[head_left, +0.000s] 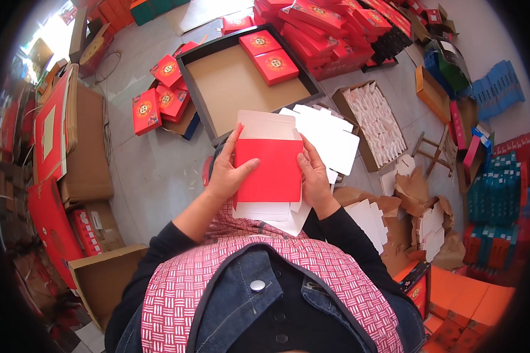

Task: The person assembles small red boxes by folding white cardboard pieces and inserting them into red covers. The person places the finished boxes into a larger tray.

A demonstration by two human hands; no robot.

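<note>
Before my chest I hold a red carton (269, 172), its plain red face toward me and pale end flaps sticking out at top and bottom. My left hand (227, 172) grips its left edge, thumb lying on the face and fingers behind. On the opposite edge is my right hand (315, 177), its thumb at the side and the other fingers partly hidden. Behind the carton lie flat white die-cut card blanks (331, 141). Just beyond stands a black-rimmed tray (215, 85) with two finished red boxes (275, 66) in its far right corner.
Red boxes (144, 110) lie left of the tray, and a large red pile (330, 35) rises behind it. A carton of white packets (376, 123) stands right. Brown paper with white cards (430, 226) sits near my right elbow, an open cardboard box (109, 279) near my left.
</note>
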